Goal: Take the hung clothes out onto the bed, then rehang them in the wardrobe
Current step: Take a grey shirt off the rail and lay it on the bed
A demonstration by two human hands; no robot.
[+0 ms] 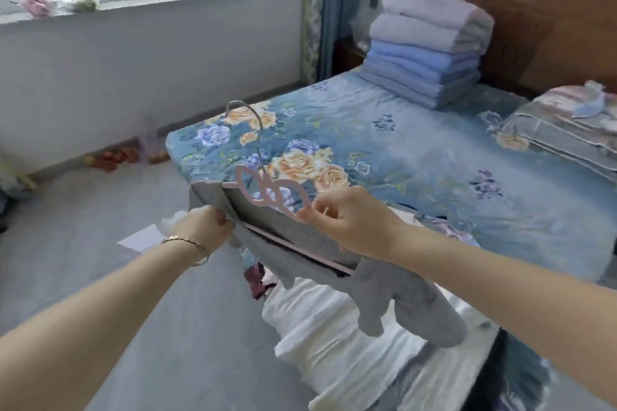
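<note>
A grey garment (394, 290) hangs over the bar of a pink hanger (267, 193) with a metal hook, held in the air over the near corner of the bed (417, 157). My left hand (203, 227) pinches the garment's folded edge at the hanger's left end. My right hand (347, 220) grips the pink hanger's looped frame on its right side. Under the garment lie a white piece of clothing (334, 337) and a dark red one (257, 280) on the bed's near end. The wardrobe is out of view.
A stack of folded lilac and blue blankets (430, 43) sits by the wooden headboard (541, 10). Folded quilts (567, 123) lie at the bed's right side. Small orange items (117, 155) lie on the grey floor by the wall under the window.
</note>
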